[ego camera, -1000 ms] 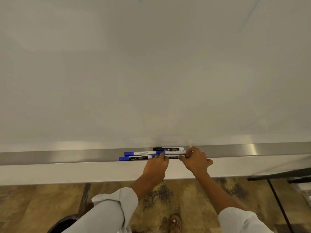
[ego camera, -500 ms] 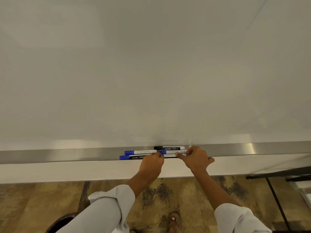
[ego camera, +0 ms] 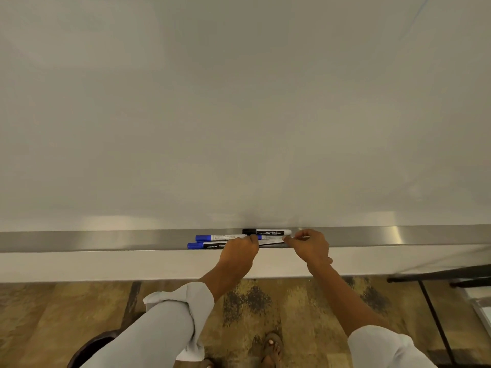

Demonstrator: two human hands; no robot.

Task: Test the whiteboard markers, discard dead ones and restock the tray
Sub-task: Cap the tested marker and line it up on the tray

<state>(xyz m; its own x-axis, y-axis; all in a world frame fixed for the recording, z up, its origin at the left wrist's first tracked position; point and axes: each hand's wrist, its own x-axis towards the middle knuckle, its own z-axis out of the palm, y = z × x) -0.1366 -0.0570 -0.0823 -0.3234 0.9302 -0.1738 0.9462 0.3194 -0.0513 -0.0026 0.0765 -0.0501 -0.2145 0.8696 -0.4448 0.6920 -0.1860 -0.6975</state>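
Both hands (ego camera: 239,252) (ego camera: 309,247) still pinch markers (ego camera: 271,239) on tray (ego camera: 106,240).

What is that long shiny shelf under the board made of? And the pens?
The tray looks like brushed metal, probably aluminium or steel: grey, with bright streaky light reflections. The markers, like the black-capped one, look like smooth plastic with printed paper or film labels. The whiteboard is glossy white; whether it is painted steel or laminate cannot be told.

Left hand (ego camera: 239,252) hides lower markers' (ego camera: 271,241) middles; label print unreadable.
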